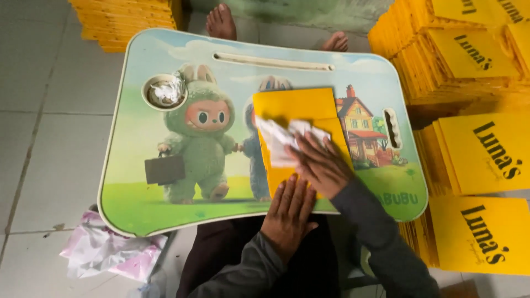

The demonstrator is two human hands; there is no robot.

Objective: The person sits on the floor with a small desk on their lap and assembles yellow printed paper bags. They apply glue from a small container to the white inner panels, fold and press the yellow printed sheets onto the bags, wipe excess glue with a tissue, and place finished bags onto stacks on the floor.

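The yellow card folder (298,129) is best pinned flat on the lap desk (138,143) by the left hand (288,215), fingers spread, while the right hand (320,163) presses the crumpled white rag (279,140) evenly across it.

Yellow folded card and white cloth on the lap table

The yellow card piece (301,129) lies flat on the picture-printed lap table (165,60), right of its middle, its upper part a squarish flap and its lower part running toward the near edge (partly hidden under the hands). A crumpled white cloth (281,140) rests on the card's middle, bunched and spread leftward.
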